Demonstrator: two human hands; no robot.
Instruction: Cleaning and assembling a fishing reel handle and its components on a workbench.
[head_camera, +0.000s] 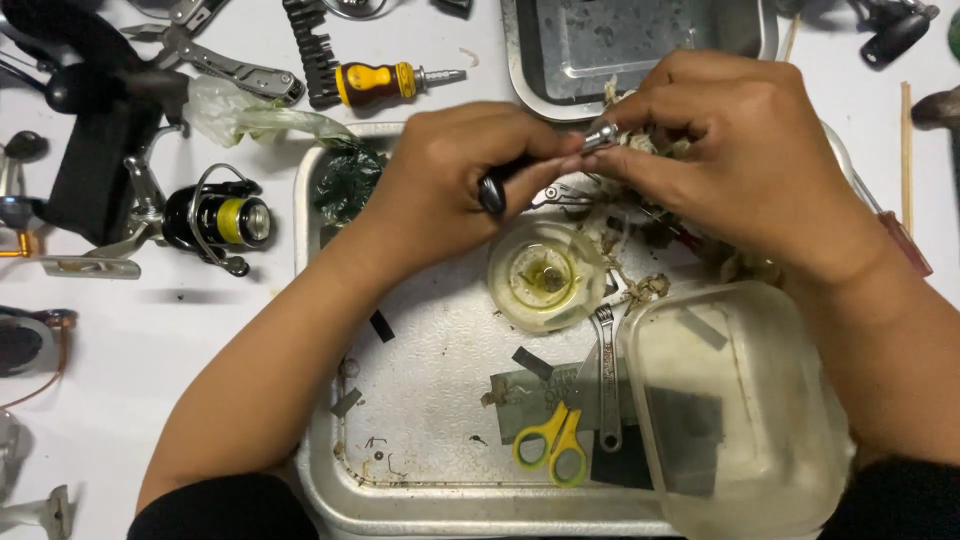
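A clear plastic tub (740, 410) sits nearest; above the metal tray (420, 400), both hands, left (440, 185) and right (740, 150), pinch a dark-handled tool (545, 165) lying roughly level, its silver tip pointing right.

Over a metal tray (420, 400) on the white desk (130, 400), the left hand (445, 185) grips a dark-handled tool (497, 188), its silver tip (600, 134) pinched by the right hand (745, 155). Beneath them lie a round clear lid (546, 276), a small wrench (606, 375) and yellow scissors (552, 445). A clear plastic tub (740, 410) sits at the tray's right corner. A fishing reel (215, 218) and a yellow screwdriver (385, 82) lie on the desk.
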